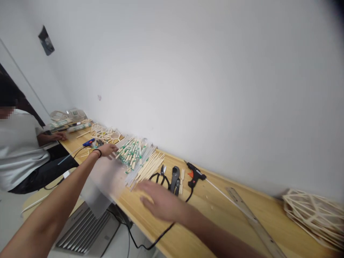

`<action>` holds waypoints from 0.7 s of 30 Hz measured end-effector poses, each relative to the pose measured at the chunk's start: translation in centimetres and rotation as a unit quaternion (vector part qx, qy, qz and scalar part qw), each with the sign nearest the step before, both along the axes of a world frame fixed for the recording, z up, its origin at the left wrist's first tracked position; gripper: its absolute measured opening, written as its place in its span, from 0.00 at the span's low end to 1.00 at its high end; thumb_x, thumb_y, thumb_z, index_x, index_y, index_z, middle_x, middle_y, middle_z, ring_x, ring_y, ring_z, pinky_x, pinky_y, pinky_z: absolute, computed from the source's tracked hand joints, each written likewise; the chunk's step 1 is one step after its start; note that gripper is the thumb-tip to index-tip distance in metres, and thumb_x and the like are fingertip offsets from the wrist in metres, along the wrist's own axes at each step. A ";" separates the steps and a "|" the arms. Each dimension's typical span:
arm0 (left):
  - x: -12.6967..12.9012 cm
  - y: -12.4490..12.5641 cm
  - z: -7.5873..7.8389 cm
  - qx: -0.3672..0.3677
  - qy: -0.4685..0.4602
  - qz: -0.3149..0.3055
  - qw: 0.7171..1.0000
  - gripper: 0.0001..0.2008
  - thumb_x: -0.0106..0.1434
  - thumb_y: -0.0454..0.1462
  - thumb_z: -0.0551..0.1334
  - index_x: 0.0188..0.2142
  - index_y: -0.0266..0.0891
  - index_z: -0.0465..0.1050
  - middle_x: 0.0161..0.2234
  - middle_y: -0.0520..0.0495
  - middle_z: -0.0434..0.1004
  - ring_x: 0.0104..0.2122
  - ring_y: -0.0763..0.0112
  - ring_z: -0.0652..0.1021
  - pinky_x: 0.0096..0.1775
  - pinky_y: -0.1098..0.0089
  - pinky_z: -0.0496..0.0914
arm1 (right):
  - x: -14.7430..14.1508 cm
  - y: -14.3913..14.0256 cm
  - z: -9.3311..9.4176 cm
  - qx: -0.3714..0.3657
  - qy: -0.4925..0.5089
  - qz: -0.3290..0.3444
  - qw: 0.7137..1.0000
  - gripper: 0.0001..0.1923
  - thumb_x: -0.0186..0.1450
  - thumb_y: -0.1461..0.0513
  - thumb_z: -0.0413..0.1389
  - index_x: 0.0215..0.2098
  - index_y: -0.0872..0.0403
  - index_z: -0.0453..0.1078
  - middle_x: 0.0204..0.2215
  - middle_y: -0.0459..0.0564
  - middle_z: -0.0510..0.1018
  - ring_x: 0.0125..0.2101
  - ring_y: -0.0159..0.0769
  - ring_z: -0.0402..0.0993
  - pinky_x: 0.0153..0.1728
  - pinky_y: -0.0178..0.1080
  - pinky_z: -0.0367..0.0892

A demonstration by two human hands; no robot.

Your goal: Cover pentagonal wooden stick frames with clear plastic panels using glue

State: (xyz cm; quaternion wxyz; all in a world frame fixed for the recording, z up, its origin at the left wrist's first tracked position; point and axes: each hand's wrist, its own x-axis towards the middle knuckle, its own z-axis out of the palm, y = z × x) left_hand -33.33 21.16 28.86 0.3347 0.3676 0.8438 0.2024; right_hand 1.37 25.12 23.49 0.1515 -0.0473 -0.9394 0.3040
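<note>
Green-banded wrapped sticks lie heaped on the wooden surface near the wall, as seen from the head camera. Your left grip is at the heap's left edge; whether its fingers are closed on anything cannot be told. Your right grip, blurred, hangs released with thumb apart from fingers, just in front of bare sticks and black-handled scissors. A gray cutter, glue gun, ruler and wooden latticework follow to the right. At far left sits a person in a pale top.
</note>
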 end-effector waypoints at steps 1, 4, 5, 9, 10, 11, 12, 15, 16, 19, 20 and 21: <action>0.1 0.2 0.4 -0.002 0.005 -0.002 1.000 0.19 0.72 0.42 0.65 0.58 0.38 0.72 0.56 0.40 0.76 0.49 0.57 0.80 0.49 0.53 0.79 | -1.7 0.9 0.4 0.012 0.002 -0.007 1.000 0.20 0.74 0.58 0.59 0.63 0.52 0.69 0.64 0.57 0.71 0.60 0.49 0.72 0.59 0.57 0.70; 0.4 0.8 1.5 -0.011 0.026 -0.013 1.000 0.18 0.72 0.42 0.65 0.58 0.37 0.73 0.55 0.40 0.77 0.48 0.58 0.81 0.48 0.54 0.79 | -8.0 4.1 1.4 0.046 -0.004 -0.049 0.998 0.26 0.75 0.62 0.54 0.71 0.53 0.62 0.72 0.61 0.60 0.71 0.53 0.56 0.69 0.59 0.56; 0.6 0.9 1.9 -0.013 0.034 -0.017 0.999 0.18 0.72 0.42 0.65 0.58 0.37 0.73 0.55 0.40 0.77 0.48 0.59 0.81 0.48 0.54 0.79 | -10.1 4.9 1.5 0.054 -0.011 -0.064 0.996 0.28 0.75 0.62 0.53 0.72 0.54 0.60 0.74 0.61 0.57 0.72 0.53 0.52 0.70 0.60 0.53; 1.0 1.5 3.5 -0.023 0.069 -0.031 0.997 0.17 0.72 0.42 0.65 0.56 0.37 0.73 0.53 0.41 0.78 0.46 0.60 0.81 0.46 0.56 0.80 | -16.0 6.3 0.6 0.078 -0.045 -0.077 0.993 0.28 0.75 0.53 0.51 0.72 0.47 0.61 0.76 0.55 0.54 0.73 0.61 0.45 0.66 0.74 0.51; 1.0 1.6 3.9 -0.027 0.081 -0.032 0.996 0.17 0.72 0.42 0.65 0.56 0.37 0.74 0.53 0.41 0.78 0.46 0.60 0.82 0.46 0.56 0.80 | -16.7 6.1 0.1 0.082 -0.052 -0.076 0.992 0.27 0.75 0.52 0.50 0.71 0.46 0.63 0.76 0.54 0.55 0.73 0.61 0.45 0.65 0.75 0.51; 1.0 1.6 4.4 -0.030 0.093 -0.032 0.995 0.17 0.72 0.43 0.64 0.56 0.36 0.74 0.52 0.41 0.79 0.44 0.61 0.82 0.45 0.57 0.80 | -17.2 6.0 -0.5 0.087 -0.057 -0.075 0.992 0.27 0.76 0.51 0.50 0.70 0.46 0.64 0.75 0.53 0.56 0.73 0.61 0.45 0.64 0.76 0.51; 0.9 1.7 5.0 -0.031 0.106 -0.031 0.993 0.16 0.73 0.42 0.64 0.55 0.36 0.74 0.52 0.41 0.80 0.43 0.62 0.83 0.43 0.59 0.80 | -17.4 5.8 -1.1 0.091 -0.061 -0.075 0.991 0.26 0.76 0.50 0.49 0.69 0.45 0.64 0.75 0.53 0.57 0.73 0.61 0.45 0.63 0.77 0.51; 0.5 1.4 7.0 -0.032 0.149 -0.031 0.988 0.14 0.70 0.37 0.62 0.52 0.36 0.77 0.52 0.41 0.83 0.33 0.64 0.85 0.36 0.67 0.79 | -17.4 5.3 -2.5 0.101 -0.072 -0.079 0.989 0.28 0.75 0.48 0.49 0.70 0.45 0.63 0.75 0.53 0.57 0.73 0.60 0.45 0.64 0.79 0.47; 0.3 1.1 7.6 -0.031 0.160 -0.035 0.986 0.15 0.67 0.36 0.62 0.52 0.37 0.77 0.53 0.42 0.83 0.31 0.66 0.86 0.35 0.69 0.79 | -17.4 5.3 -2.8 0.103 -0.074 -0.082 0.988 0.29 0.75 0.47 0.50 0.71 0.45 0.62 0.75 0.53 0.56 0.73 0.60 0.44 0.64 0.80 0.45; 0.0 0.2 9.7 -0.036 0.190 -0.039 0.980 0.18 0.62 0.33 0.61 0.51 0.38 0.78 0.56 0.42 0.83 0.28 0.68 0.86 0.30 0.74 0.76 | -17.5 5.3 -3.2 0.106 -0.079 -0.088 0.987 0.30 0.75 0.47 0.49 0.72 0.44 0.59 0.76 0.52 0.54 0.74 0.60 0.42 0.64 0.80 0.42; -0.1 -0.1 10.4 -0.037 0.200 -0.038 0.978 0.18 0.62 0.33 0.61 0.51 0.37 0.77 0.56 0.42 0.83 0.27 0.69 0.86 0.29 0.75 0.75 | -17.5 5.3 -3.3 0.105 -0.080 -0.088 0.987 0.30 0.75 0.47 0.49 0.73 0.44 0.59 0.76 0.52 0.53 0.74 0.60 0.42 0.65 0.80 0.42; -0.2 -0.5 11.1 -0.035 0.211 -0.036 0.976 0.17 0.62 0.32 0.59 0.51 0.37 0.77 0.56 0.41 0.83 0.27 0.69 0.85 0.28 0.75 0.75 | -17.6 5.3 -3.4 0.105 -0.081 -0.087 0.987 0.30 0.75 0.47 0.49 0.73 0.44 0.58 0.77 0.52 0.53 0.74 0.61 0.41 0.65 0.80 0.42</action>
